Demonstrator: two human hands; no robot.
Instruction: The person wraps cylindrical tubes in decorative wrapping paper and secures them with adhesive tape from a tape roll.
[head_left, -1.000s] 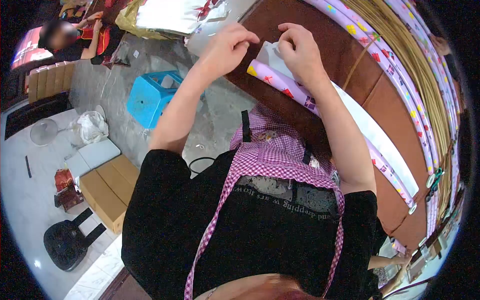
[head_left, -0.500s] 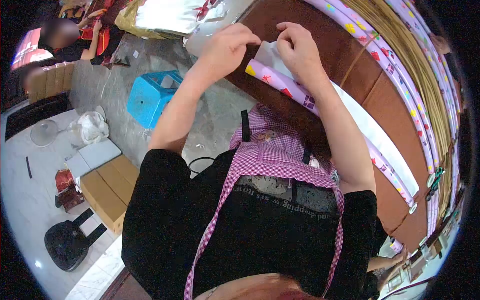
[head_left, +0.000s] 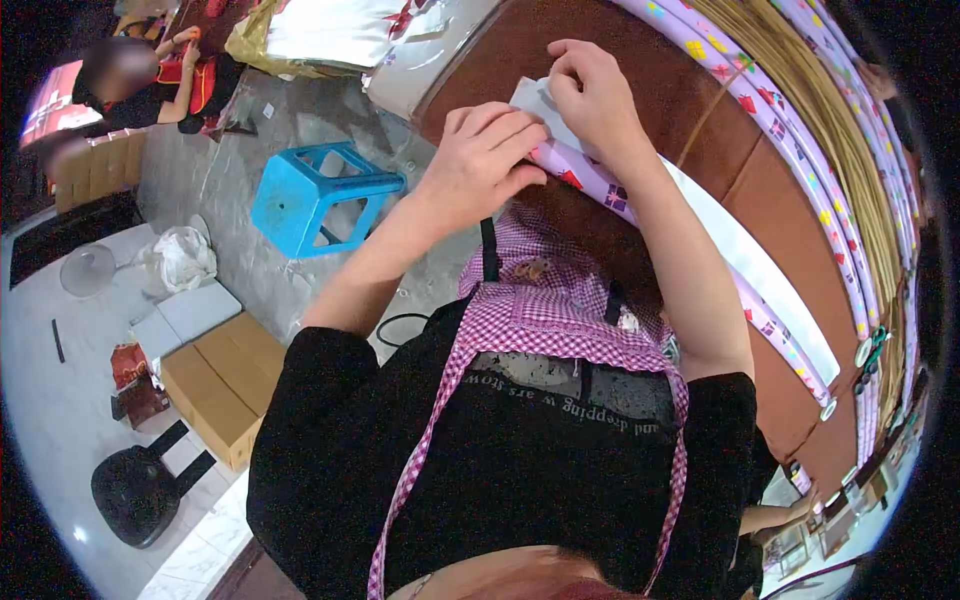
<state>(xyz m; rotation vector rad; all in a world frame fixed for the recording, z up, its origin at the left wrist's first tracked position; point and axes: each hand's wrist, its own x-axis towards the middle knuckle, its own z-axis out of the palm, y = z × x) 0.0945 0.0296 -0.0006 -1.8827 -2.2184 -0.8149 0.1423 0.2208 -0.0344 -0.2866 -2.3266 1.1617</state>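
Note:
A roll of lilac wrapping paper (head_left: 590, 187) with gift and bow prints lies along the near edge of the brown table, its white underside (head_left: 740, 245) showing as a long curved strip. My left hand (head_left: 490, 160) wraps its fingers over the roll's far-left end, covering that end. Just above the paper, my right hand (head_left: 597, 105) is closed, thumb and forefinger curled together. What the right fingertips hold, if anything, is too small to make out. Near them, a white corner of the sheet (head_left: 530, 93) sticks up past the roll.
More lilac paper rolls (head_left: 745, 95) and thin tan sticks (head_left: 800, 80) line the table's right side. Green-handled scissors (head_left: 873, 355) lie there. A blue stool (head_left: 310, 200) and cardboard box (head_left: 225, 375) stand to the left. Another person (head_left: 130, 85) sits at upper left; a hand (head_left: 800, 505) shows at lower right.
My left hand has come down and right, from above the paper's corner onto the roll's end. The right hand has stayed nearly in place.

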